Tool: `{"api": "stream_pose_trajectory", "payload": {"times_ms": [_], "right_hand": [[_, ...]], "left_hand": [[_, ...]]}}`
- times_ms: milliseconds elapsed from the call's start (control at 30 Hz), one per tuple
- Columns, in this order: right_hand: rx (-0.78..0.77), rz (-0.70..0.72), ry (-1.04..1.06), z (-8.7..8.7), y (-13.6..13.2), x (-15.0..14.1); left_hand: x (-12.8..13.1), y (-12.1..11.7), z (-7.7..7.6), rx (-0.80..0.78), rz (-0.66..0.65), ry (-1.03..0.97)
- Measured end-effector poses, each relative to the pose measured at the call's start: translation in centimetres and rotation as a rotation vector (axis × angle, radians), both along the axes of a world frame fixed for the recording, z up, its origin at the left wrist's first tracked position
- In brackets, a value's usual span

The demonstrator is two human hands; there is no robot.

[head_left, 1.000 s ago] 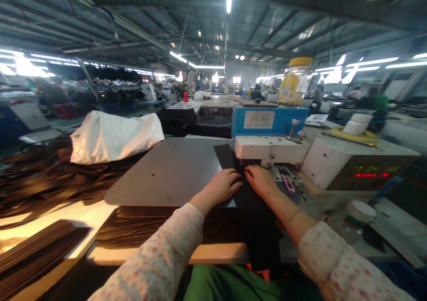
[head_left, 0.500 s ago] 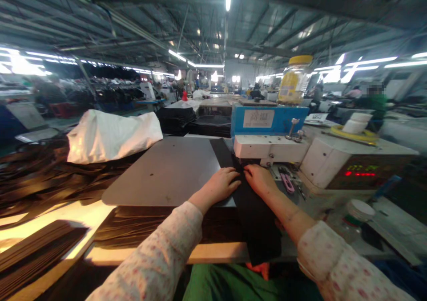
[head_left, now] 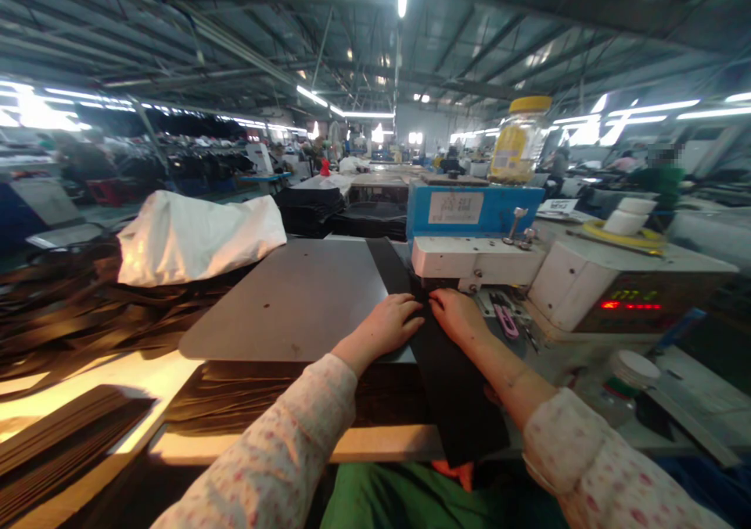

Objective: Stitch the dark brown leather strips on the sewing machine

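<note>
A long black strip of material [head_left: 454,392] runs across the grey machine plate [head_left: 293,298] and passes under the white head of the machine [head_left: 475,259]. My left hand [head_left: 390,322] lies flat on the strip's left edge, fingers stretched forward. My right hand [head_left: 461,314] presses on the strip just in front of the machine head, fingers bent and close together. The two hands almost touch at the fingertips. The strip's near end hangs over the table's front edge.
A white bag [head_left: 199,235] lies on heaps of black strips at the left. More stacked strips [head_left: 64,435] sit at the near left. A control box with a red display [head_left: 622,290], a white thread cone [head_left: 625,216], a yellow-lidded jar [head_left: 519,142] and pink snips [head_left: 505,319] stand right.
The black strip has moved forward under the machine head, its far end reaching further along the plate and its near end drawing up. Both hands stay in nearly the same place.
</note>
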State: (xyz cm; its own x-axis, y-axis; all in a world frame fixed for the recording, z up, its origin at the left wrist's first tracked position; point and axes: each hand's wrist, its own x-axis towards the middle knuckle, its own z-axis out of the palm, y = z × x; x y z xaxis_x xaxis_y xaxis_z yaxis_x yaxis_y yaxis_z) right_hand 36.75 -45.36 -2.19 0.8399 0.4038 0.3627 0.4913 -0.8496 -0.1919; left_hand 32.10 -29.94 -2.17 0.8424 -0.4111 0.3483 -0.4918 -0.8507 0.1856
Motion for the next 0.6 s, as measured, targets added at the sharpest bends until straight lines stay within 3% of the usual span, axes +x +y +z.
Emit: {"api": "stream_pose_trajectory", "payload": {"times_ms": [600], "right_hand": [[-0.007, 0.001, -0.006, 0.16, 0.0, -0.03]], "left_hand": [[0.17, 0.09, -0.2, -0.008, -0.012, 0.005]]}}
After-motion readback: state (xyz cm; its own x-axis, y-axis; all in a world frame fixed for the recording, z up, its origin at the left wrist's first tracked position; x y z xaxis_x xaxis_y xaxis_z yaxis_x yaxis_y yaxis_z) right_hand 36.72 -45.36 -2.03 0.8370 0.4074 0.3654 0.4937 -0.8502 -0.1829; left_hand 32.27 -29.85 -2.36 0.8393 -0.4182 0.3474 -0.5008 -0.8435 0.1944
